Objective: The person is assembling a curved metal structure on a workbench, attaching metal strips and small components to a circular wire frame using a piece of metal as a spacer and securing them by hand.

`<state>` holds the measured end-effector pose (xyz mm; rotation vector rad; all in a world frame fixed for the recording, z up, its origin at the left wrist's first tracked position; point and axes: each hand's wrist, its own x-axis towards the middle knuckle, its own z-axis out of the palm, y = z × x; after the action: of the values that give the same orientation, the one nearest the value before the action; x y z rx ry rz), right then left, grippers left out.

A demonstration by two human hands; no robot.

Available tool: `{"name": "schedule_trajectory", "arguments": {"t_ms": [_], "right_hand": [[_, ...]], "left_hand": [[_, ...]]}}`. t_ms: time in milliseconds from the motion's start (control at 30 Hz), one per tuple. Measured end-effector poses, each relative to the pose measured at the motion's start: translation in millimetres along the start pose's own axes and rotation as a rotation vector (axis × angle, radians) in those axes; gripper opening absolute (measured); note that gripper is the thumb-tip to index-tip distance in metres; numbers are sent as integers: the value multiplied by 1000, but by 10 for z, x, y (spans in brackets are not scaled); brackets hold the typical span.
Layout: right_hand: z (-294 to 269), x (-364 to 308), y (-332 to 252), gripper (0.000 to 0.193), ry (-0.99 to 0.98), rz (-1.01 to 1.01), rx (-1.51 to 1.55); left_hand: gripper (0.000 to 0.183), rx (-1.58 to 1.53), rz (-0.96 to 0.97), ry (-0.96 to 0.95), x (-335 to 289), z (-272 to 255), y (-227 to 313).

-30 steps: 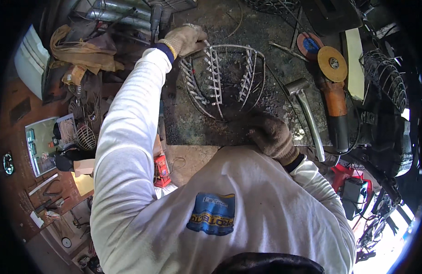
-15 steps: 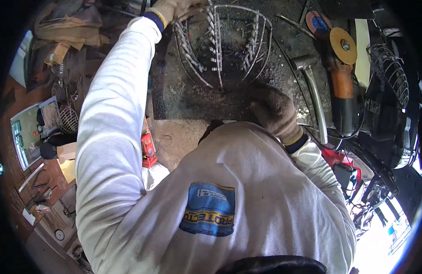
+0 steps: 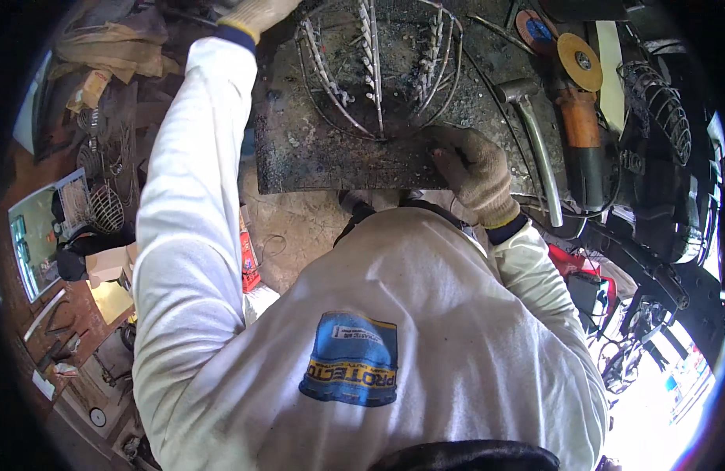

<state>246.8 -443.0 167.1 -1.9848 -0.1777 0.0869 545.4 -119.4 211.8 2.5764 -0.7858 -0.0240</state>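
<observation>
A frame of bent metal rods (image 3: 378,102), with short stubs along its ribs, lies on the dark workbench (image 3: 299,169) in front of me. My left hand (image 3: 260,14), in a knitted work glove, reaches to the upper edge of the picture, left of the frame. Its fingers are cut off there, so what it touches is hidden. My right hand (image 3: 480,173), gloved too, is at the bench's near edge, just right of the frame's near end. The right fingers are curled, and anything inside them is hidden.
Right of the frame lie a hammer (image 3: 535,149) with a metal-tube handle and an orange angle grinder (image 3: 578,118) with a yellowish disc. A cable (image 3: 488,82) runs between frame and hammer. Curved wire guards (image 3: 664,110) lie far right. Sacking (image 3: 111,43) is piled far left.
My left hand has moved left, away from the metal frame's side. The view has shifted slightly, so the bench items sit higher in the picture. My right hand stays near the bench edge.
</observation>
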Motion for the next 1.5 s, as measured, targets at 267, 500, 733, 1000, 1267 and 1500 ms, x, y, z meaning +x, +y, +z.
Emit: {"name": "schedule_trajectory", "arguments": {"t_ms": [267,500,733,1000,1267,1500], "right_hand": [[-70,-69,-102,39,61,-56,119],[-42,211,-628,39,-218,-400,-46],[-145,320,-799,20,-435,-246,-44],[-244,677,-858,23,-225,202,486],[-407,1193,-886,18,-103,-94,291],[-477,1852,-900,18,-50,-523,-367]], "left_hand": [[27,-610,-310,210,-1386,-345,1497],[18,-445,-124,85,-2088,473,2235],[13,-703,-148,416,-2206,662,2298],[24,-594,-306,512,-2227,636,1918],[28,-156,-377,428,-2504,1147,1486],[30,-4,-256,619,-2332,1017,1538]]}}
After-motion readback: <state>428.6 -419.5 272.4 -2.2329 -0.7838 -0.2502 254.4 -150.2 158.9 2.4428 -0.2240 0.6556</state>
